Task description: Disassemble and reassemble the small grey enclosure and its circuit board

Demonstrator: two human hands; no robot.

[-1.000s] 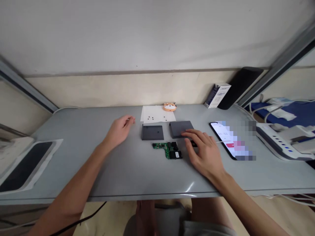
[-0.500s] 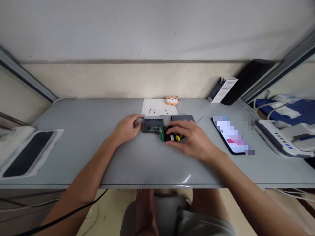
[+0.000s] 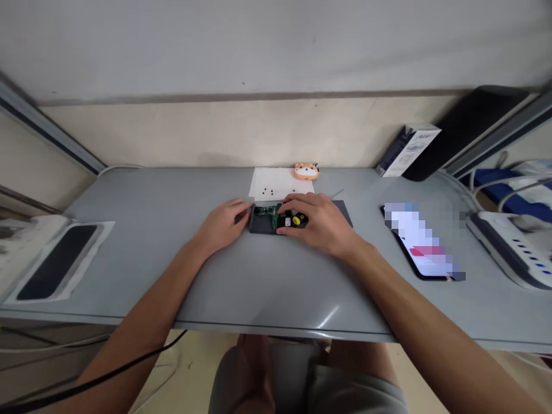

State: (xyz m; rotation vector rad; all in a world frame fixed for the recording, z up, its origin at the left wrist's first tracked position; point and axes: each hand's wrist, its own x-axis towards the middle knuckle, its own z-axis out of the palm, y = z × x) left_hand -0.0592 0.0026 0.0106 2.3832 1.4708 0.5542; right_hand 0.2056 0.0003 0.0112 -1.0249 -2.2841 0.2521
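Note:
My right hand [image 3: 317, 221] grips a green circuit board [image 3: 276, 214] with black and yellow parts and holds it over a dark grey case half [image 3: 262, 225] on the grey table [image 3: 267, 276]. My left hand [image 3: 223, 224] rests against the left edge of that case half, fingers curled on it. A second dark grey case half [image 3: 344, 210] lies just right of my right hand, mostly hidden by it. A white paper sheet [image 3: 280, 184] with several small dark screws lies right behind the case.
An orange animal-shaped item [image 3: 306, 171] sits at the back. A phone [image 3: 422, 241] with a lit screen lies to the right, a white power strip [image 3: 513, 247] beyond it. A small box [image 3: 409, 149] leans at the back right. A dark tablet-like slab [image 3: 56, 261] lies at the left.
My right hand picked up the circuit board and carried it left onto the left case half. My left hand moved right to the case's edge. The view tilted slightly.

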